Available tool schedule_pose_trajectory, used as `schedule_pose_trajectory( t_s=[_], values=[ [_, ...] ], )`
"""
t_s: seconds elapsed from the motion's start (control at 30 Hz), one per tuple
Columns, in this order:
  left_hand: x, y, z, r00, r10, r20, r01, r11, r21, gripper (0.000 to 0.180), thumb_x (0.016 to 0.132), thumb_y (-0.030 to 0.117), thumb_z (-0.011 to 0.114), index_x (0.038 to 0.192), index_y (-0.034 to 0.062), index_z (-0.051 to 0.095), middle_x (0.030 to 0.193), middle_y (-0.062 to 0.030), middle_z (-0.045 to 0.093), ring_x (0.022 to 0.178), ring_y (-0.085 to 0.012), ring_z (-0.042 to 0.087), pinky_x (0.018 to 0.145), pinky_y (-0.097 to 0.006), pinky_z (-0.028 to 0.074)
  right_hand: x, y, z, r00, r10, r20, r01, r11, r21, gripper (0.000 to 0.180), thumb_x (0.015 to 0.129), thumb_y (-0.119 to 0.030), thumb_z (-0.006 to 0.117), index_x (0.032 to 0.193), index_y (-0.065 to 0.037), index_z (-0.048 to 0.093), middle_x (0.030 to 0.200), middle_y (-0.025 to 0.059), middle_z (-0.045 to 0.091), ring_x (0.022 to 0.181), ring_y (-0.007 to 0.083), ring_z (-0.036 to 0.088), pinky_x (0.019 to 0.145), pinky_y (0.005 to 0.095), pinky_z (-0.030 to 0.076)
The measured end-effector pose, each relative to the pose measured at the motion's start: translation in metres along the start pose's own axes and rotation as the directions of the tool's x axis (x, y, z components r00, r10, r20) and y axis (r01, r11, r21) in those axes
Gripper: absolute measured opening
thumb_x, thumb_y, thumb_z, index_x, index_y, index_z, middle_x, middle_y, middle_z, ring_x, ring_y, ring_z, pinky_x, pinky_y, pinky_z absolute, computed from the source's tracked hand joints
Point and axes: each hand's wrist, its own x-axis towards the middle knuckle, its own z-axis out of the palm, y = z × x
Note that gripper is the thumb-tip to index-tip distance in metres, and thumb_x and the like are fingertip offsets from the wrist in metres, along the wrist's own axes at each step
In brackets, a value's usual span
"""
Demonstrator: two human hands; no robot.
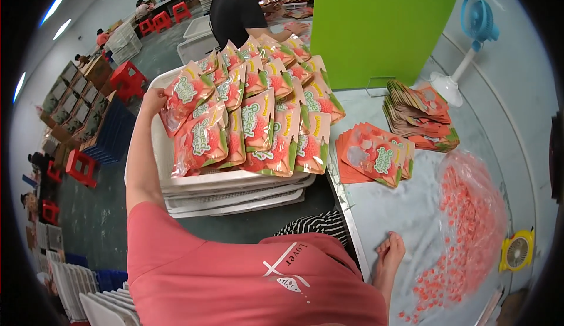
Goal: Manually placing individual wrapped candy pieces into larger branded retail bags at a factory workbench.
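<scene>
At the left rim of the white crate [166, 176], my left hand [154, 101] is closed on the edge of a pink pouch [187, 91] with green corners. Several filled pouches of the same kind [257, 120] lie heaped in the crate. My right hand [390, 252] rests low over the worktable [376, 208], its fingers curled in, with nothing visible in them. To its right, a clear plastic bag [476, 202] spills small red wrapped pieces [432, 285] onto the tabletop. Beyond that hand lies a fanned set of flat pouches [379, 154].
A stack of pouches [420, 117] stands at the table's back, near a green panel [379, 29] and a blue fan [477, 17]. A small yellow fan [517, 251] is at right. Another person [238, 12] works beyond the crate. Red stools [82, 167] stand on the floor at left.
</scene>
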Motion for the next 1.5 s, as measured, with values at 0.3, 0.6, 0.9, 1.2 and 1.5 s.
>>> schedule_pose_trajectory(
  t_s=[0.3,0.6,0.9,1.2,1.5],
  values=[
    [0.083,-0.026,0.120,0.942,-0.196,-0.273,0.180,0.980,-0.083,0.038,0.090,0.030,0.056,0.115,0.0058,0.070,0.111,-0.0230,0.068,0.106,-0.0361,0.065,0.091,-0.044,0.049,-0.008,-0.004,0.000,1.000,0.013,-0.013,-0.015,0.982,-0.188,0.013,0.097,-0.014,0.057,0.090,-0.003,0.060,0.060,-0.0021,0.043,0.051,0.0095,0.040,0.049,0.0265,0.038],
    [0.095,-0.048,0.136,0.981,0.039,-0.192,-0.166,0.690,-0.705,0.032,0.100,0.016,0.049,0.124,-0.0011,0.061,0.115,-0.0092,0.063,0.096,-0.0162,0.060,0.082,-0.027,0.051,0.097,-0.009,0.033,0.805,-0.543,0.242,0.557,0.548,-0.624,0.016,0.093,-0.019,0.063,0.097,-0.003,0.064,0.087,0.0082,0.064,0.071,0.0185,0.062,0.061,0.0324,0.049],
    [0.027,0.074,0.047,0.858,0.071,-0.509,-0.389,0.737,-0.552,0.037,0.102,0.018,0.050,0.134,-0.0009,0.053,0.131,-0.0144,0.058,0.118,-0.0219,0.056,0.102,-0.033,0.042,0.182,-0.008,0.062,0.864,-0.480,0.152,0.400,0.472,-0.785,0.031,0.083,-0.028,0.076,0.094,-0.001,0.066,0.075,0.0048,0.064,0.064,0.0141,0.061,0.059,0.0301,0.050],
    [-0.280,0.391,0.070,0.304,0.952,-0.028,-0.645,0.184,-0.741,0.025,0.084,0.004,0.067,0.109,0.0003,0.067,0.105,-0.0152,0.068,0.098,-0.0302,0.067,0.085,-0.038,0.053,0.089,-0.023,0.029,0.994,0.011,0.107,0.021,0.955,-0.296,0.016,0.091,-0.016,0.066,0.092,0.000,0.070,0.073,0.0004,0.063,0.063,0.0068,0.056,0.058,0.0218,0.045],
    [-0.342,0.503,0.186,0.443,0.888,0.122,-0.539,0.373,-0.756,0.028,0.080,0.026,0.078,0.080,0.0030,0.062,0.062,-0.0075,0.059,0.052,-0.0216,0.059,0.051,-0.034,0.047,-0.003,-0.026,0.011,0.950,-0.235,0.205,0.310,0.791,-0.528,0.013,0.089,-0.009,0.069,0.084,0.003,0.069,0.074,-0.0005,0.064,0.068,0.0064,0.057,0.060,0.0237,0.046]
  ],
)
